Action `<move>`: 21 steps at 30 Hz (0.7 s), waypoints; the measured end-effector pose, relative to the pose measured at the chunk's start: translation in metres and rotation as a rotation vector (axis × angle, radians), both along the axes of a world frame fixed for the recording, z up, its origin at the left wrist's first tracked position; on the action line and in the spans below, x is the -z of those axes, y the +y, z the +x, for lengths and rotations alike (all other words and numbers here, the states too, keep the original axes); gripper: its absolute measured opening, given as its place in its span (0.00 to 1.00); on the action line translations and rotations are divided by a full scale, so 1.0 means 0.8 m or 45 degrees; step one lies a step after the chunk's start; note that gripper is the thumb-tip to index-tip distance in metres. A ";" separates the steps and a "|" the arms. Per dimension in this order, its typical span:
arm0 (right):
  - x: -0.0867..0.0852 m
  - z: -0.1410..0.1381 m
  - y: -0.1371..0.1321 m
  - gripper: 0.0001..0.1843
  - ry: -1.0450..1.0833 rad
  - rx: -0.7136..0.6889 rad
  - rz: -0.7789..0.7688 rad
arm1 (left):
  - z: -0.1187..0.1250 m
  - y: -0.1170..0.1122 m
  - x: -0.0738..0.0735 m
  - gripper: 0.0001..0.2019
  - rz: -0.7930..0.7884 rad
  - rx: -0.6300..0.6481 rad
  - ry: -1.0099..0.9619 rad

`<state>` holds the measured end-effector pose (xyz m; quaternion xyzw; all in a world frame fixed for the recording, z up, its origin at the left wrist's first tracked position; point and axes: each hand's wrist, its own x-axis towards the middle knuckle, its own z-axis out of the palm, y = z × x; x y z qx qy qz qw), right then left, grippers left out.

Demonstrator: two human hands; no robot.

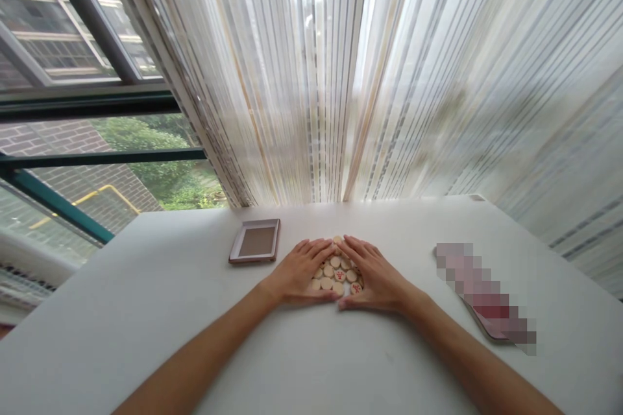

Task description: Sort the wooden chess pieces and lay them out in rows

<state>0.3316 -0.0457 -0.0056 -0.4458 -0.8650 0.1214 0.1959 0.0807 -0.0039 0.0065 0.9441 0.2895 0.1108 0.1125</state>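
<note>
Between the open left hand (300,273) and open right hand (374,277), wooden xiangqi pieces (337,275) are sitting bunched in one cluster on the worktop (341,363).

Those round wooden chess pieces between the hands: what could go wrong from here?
The round wooden chess pieces lie packed between the left hand and the right hand, so squeezing harder might push one up over its neighbour or out past the fingertips. An escaped piece could roll across the smooth white table. The brown-rimmed tray sits close to the left hand, which might knock it.
</note>
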 end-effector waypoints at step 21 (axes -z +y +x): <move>0.004 -0.001 0.048 0.60 0.053 -0.026 0.033 | 0.004 0.031 0.001 0.41 0.065 -0.050 0.002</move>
